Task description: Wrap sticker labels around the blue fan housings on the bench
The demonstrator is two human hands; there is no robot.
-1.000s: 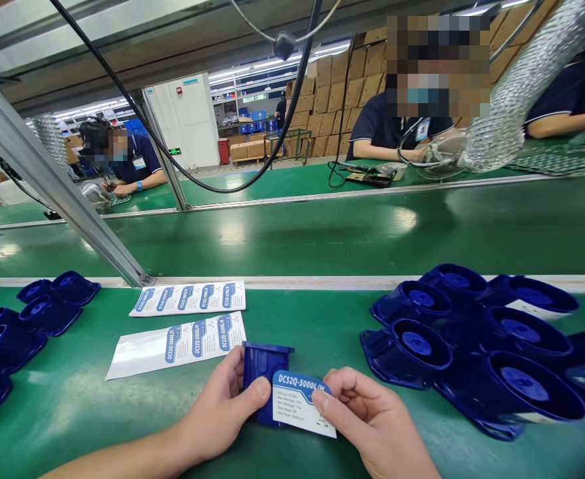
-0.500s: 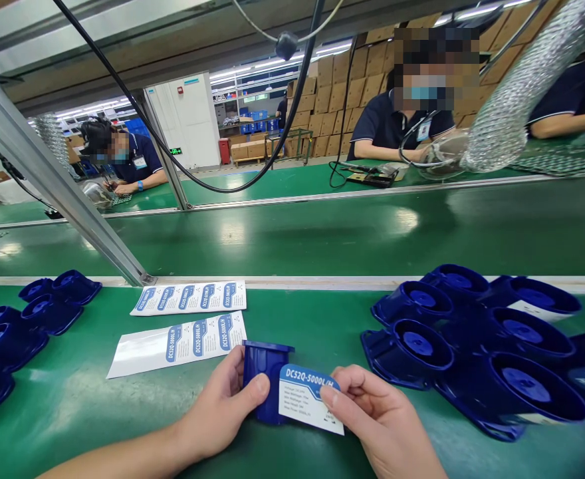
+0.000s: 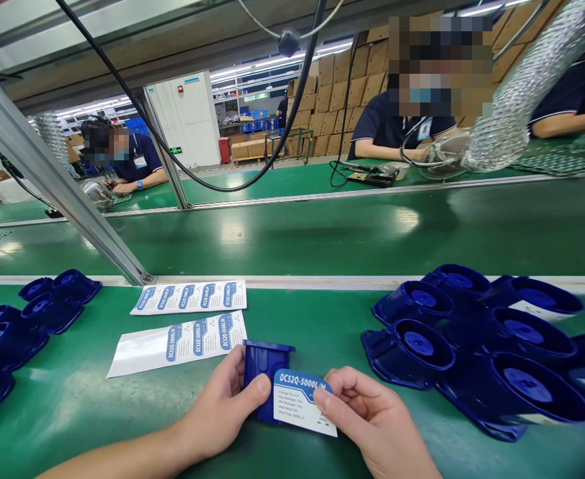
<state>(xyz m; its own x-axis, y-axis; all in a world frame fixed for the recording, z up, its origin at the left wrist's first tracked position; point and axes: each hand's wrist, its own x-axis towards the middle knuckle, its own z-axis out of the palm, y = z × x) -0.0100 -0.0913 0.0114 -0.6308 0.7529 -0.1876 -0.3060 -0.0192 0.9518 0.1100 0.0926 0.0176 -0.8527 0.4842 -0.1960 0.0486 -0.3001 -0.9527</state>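
A dark blue plastic housing (image 3: 264,359) with a flanged rim is gripped by my left hand (image 3: 227,399), thumb across its side. My right hand (image 3: 367,412) pinches a blue-and-white sticker label (image 3: 300,402) printed "DC52Q-5000L/H" at its right end. The label's left end lies over the front of the housing; whether it is stuck there I cannot tell. Just beyond my left hand lies a label sheet (image 3: 140,352) with part of its backing bare. Behind that sheet is a second label sheet (image 3: 190,299) with a row of labels.
Several blue housings (image 3: 417,342) stand at the right, some with labels on their sides. More blue housings (image 3: 53,313) stand at the left. A slanted metal post (image 3: 98,226) meets the bench edge. A black cable (image 3: 233,188) hangs ahead. Co-workers sit across the green belt (image 3: 297,233).
My right hand has moved the label slightly left, so it covers more of the housing's front. My left hand and the housing have hardly moved.
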